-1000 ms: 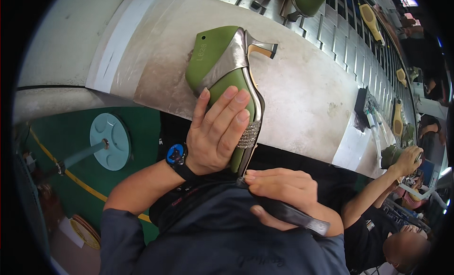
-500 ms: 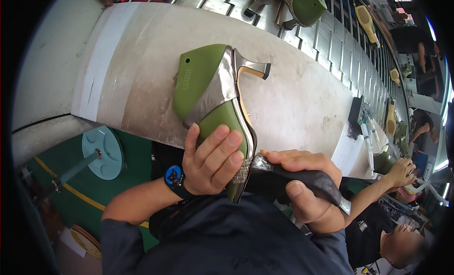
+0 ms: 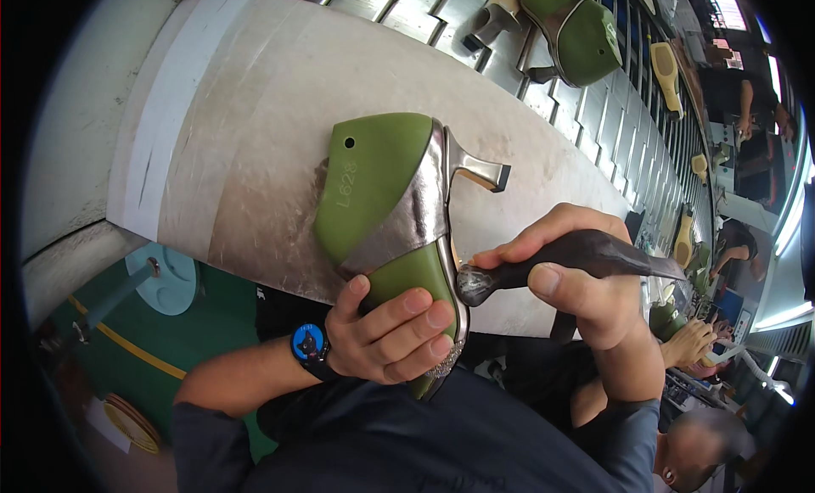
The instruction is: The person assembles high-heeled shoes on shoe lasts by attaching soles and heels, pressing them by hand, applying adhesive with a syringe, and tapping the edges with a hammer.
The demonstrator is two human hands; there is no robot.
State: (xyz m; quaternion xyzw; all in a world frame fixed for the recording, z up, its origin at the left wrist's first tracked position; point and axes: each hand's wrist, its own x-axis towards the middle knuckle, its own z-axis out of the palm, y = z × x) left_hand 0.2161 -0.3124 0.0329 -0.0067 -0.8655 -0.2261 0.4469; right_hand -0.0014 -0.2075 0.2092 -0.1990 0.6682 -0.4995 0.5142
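My left hand wraps round the front part of a high-heeled shoe built on a green plastic shoe last. The shoe has a shiny silver-grey strap, a slim metallic heel and a glittery band near the toe. It lies on its side, sole facing right. My right hand grips a dark shoemaker's hammer by its head. The rounded hammer face touches the sole edge near the middle. The flat, tapered end points right, and part of the handle shows below my hand.
The shoe rests over a worn pale bench. Beyond it runs a metal slat conveyor carrying another green last with a shoe. Yellow lasts lie on the far rack. A co-worker's hand is at the right.
The hammer has moved up along the sole, from beside the toe toward the middle. My right hand has risen with it, and the shoe sits slightly lower and farther right in view.
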